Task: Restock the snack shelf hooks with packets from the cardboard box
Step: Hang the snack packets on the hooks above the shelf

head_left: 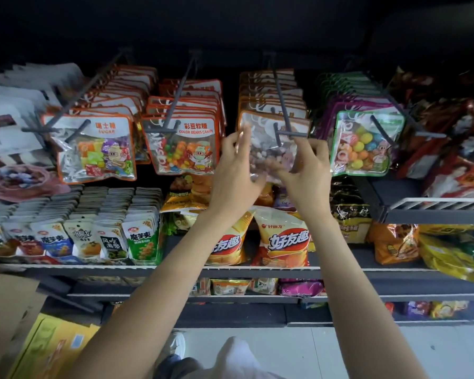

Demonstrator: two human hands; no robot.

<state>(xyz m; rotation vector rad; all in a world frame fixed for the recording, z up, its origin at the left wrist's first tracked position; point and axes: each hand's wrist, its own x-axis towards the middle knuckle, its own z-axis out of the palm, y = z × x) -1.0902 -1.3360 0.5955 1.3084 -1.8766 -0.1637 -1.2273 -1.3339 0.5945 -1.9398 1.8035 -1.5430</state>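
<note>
Head cam: I've got both hands on a clear candy packet (268, 149) at the third hook (283, 116), left hand (236, 170) pinching its left edge, right hand (307, 170) gripping the right. Cardboard box (8, 305) sits bottom left.

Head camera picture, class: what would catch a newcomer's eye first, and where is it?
Two bare arms reach up the middle: the left hand and right hand grip a clear candy packet at the third hook. Bright orange-edged packets hang left of it, and a cardboard box sits at lower left.
</note>
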